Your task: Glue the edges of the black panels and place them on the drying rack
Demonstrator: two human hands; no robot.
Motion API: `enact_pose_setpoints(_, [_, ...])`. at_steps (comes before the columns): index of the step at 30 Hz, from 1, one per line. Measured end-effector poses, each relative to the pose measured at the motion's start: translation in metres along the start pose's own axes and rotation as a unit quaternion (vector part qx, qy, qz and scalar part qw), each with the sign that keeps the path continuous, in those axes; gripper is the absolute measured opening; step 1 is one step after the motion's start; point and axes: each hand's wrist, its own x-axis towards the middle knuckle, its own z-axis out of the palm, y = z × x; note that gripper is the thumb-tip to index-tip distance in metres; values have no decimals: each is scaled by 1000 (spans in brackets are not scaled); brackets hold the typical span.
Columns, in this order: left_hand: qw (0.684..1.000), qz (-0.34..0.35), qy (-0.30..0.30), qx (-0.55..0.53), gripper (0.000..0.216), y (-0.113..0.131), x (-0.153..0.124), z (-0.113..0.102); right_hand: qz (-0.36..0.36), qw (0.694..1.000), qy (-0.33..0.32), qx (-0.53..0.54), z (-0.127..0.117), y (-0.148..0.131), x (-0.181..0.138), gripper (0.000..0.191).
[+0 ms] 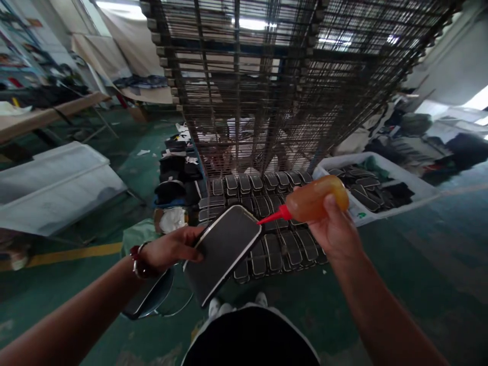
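Observation:
My left hand (177,249) grips the left edge of a dark flat panel (226,249) with rounded corners and a pale line along its rim. The thumb lies on its face, and the panel is held tilted in the air. In my right hand (335,229) is a squeeze bottle (316,199) of amber liquid, lying nearly level. Its red nozzle (275,215) points left, and the tip is at the panel's upper right corner; whether it touches I cannot tell. Behind and below, many similar pale-rimmed panels (292,249) sit in rows on a low rack.
A tall wire-shelf rack (244,91) rises straight ahead. To the right stands a white bin (412,201) holding dark pieces. A round stool (158,295) with another panel is at lower left. White tubs (64,183) and a work table (49,117) stand further left.

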Motion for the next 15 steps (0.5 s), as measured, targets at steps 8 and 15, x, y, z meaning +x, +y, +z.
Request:
enact_pose_setpoints(8, [1000,15,-21,-13,38,-8,-9,-14,18,1000,-3,12,4,10,-6,39])
enact_pose_setpoints(15, [999,16,-46,-6,35,-11,-5,-21,22,999,18,18,7,18,-8,41])
